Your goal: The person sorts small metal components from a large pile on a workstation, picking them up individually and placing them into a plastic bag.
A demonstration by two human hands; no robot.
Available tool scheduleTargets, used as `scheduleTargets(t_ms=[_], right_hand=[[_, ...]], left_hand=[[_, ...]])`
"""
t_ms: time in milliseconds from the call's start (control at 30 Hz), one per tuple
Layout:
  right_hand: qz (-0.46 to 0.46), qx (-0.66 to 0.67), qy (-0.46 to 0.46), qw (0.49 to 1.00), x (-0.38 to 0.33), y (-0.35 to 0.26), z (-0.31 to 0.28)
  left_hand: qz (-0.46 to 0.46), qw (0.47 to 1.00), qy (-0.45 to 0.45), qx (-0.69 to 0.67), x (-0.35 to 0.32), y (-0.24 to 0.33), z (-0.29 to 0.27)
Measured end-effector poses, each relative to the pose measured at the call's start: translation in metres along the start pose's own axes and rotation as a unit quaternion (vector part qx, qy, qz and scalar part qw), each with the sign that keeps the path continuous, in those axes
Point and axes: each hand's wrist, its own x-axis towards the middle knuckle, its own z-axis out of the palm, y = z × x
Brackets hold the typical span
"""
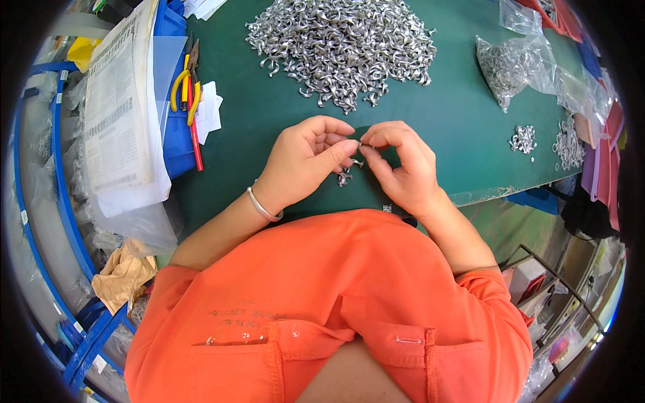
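Observation:
Above the near part of the green table (269,87), my left hand (299,158) and my right hand (408,168) meet fingertip to fingertip. Between them is a tiny silver metal part (359,143), pinched by thumb and forefinger on both sides and mostly hidden by the fingertips. The left hand's other fingers are curled in. Just below the fingers, a few small curved silver metal parts (344,178) show near the table edge; the left fingers partly cover them. A large heap of similar curved metal parts (342,50) lies beyond my hands.
At the left are a blue bin (176,144), yellow-handled pliers (180,87), a red pen (197,144) and printed sheets (121,114). To the right lie a clear bag of metal parts (514,67), a small pile of silver pieces (523,138) and small rings (568,146).

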Motion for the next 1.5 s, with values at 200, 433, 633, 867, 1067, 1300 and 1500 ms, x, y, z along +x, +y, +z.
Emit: scheduleTargets(t_ms=[200, 433, 633, 867, 1067, 1300, 1500], right_hand=[[-0.012, 0.065, -0.016, 0.998, 0.007, -0.007, -0.003], [-0.017, -0.088, -0.097, 0.991, 0.034, 0.015, -0.015], [0.008, -0.088, -0.183, 0.979, 0.024, 0.015, -0.019], [0.249, 0.183, 0.011, 0.951, 0.003, 0.001, -0.019], [0.185, 0.22, -0.005, 0.958, -0.005, -0.013, -0.003], [-0.012, 0.075, -0.113, 0.991, -0.008, -0.003, -0.008], [0.042, -0.144, 0.012, 0.989, 0.001, 0.018, -0.007]], left_hand=[[0.015, 0.994, -0.037, -0.098, 0.001, 0.0, -0.006], [0.218, 0.975, 0.044, -0.008, -0.001, -0.005, -0.005], [0.318, 0.933, 0.066, 0.154, -0.002, -0.002, -0.009], [0.41, 0.863, 0.083, 0.284, -0.003, 0.004, -0.008], [0.43, 0.858, 0.041, 0.278, -0.003, 0.004, -0.004], [0.326, 0.904, -0.046, 0.272, -0.006, -0.006, -0.008], [0.327, 0.883, -0.05, 0.332, 0.001, -0.012, -0.009]])
